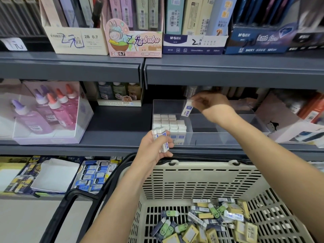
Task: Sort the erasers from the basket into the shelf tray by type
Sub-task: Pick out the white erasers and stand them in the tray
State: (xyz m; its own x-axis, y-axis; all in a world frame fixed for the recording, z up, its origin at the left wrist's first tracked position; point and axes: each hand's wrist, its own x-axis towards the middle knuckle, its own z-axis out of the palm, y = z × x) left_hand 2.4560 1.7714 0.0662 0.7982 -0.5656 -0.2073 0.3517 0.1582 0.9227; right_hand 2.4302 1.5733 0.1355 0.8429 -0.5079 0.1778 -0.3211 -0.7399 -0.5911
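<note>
A clear shelf tray (228,135) sits on the middle shelf, with several white erasers (169,122) standing in rows in its left compartment. My right hand (208,102) pinches one white eraser with a blue sleeve (187,108) above the tray, over the divider beside those rows. My left hand (154,149) grips a small stack of the same white-and-blue erasers (161,137) in front of the tray's left corner. Below, a beige basket (201,174) holds several loose erasers (210,223) in yellow, green and blue sleeves.
The tray's middle and right compartments hold nothing. Glue bottles in a clear box (45,113) stand to the left on the same shelf. Pencil lead boxes (135,41) line the upper shelf. More erasers (93,176) lie on the lower shelf beside the basket's black handle (73,204).
</note>
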